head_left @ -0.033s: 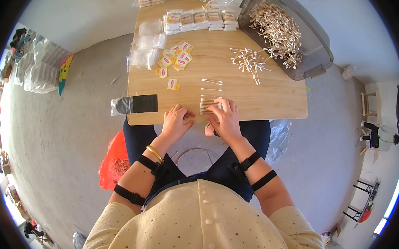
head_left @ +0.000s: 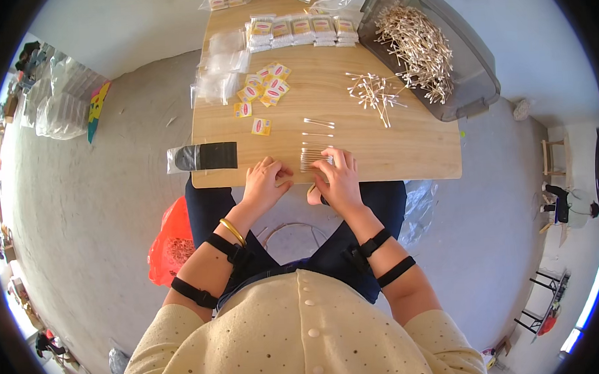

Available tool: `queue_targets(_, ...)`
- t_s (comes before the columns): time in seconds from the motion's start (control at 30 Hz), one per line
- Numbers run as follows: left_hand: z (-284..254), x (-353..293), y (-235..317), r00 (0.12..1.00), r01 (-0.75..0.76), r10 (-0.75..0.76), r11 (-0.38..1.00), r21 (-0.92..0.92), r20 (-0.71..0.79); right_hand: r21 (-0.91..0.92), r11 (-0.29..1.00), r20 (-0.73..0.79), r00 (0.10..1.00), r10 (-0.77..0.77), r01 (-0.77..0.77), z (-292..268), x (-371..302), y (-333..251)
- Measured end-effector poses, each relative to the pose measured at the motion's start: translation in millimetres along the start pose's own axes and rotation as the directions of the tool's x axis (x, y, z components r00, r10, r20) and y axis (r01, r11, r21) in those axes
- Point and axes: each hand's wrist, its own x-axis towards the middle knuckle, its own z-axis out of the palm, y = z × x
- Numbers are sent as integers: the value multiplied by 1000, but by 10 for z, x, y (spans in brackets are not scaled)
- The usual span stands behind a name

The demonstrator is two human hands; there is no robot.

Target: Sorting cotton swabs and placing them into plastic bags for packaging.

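Note:
A row of cotton swabs lies side by side near the table's front edge. My right hand rests over its right end, fingers bent and apart, fingertips touching the swabs. Just left of the row, my left hand lies on the table edge with loosely curled, separated fingers and nothing seen in them. A few single swabs are set apart beyond the row. Farther right is a loose heap of swabs. Small yellow-and-white printed cards are scattered left of centre, one card lying nearer me.
A grey plastic bin full of swabs tilts at the back right. Packed swab bags line the back. Clear plastic bags lie at the left, a black strip in clear wrapping nearer. A red bag sits below the table's left side.

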Motion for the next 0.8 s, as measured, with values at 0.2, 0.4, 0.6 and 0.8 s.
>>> queue_targets(0.2, -20, -11, 17, 999, -39, 40, 998, 54, -19, -2, 1000, -27, 1000, 10, -10, -1, 31, -3)
queue_targets(0.4, -7, -2, -39, 1000, -15, 16, 1000, -20, 20, -42, 999, -18, 1000, 18, -19, 28, 66, 31)
queue_targets(0.6, 5, -2, -73, 1000, -22, 23, 1000, -21, 18, -38, 999, -39, 999, 22, -24, 10, 102, -1)
queue_targets(0.8, -4, -4, -68, 999, -33, 34, 999, -44, 15, -79, 997, -47, 999, 18, -22, 23, 153, 32)
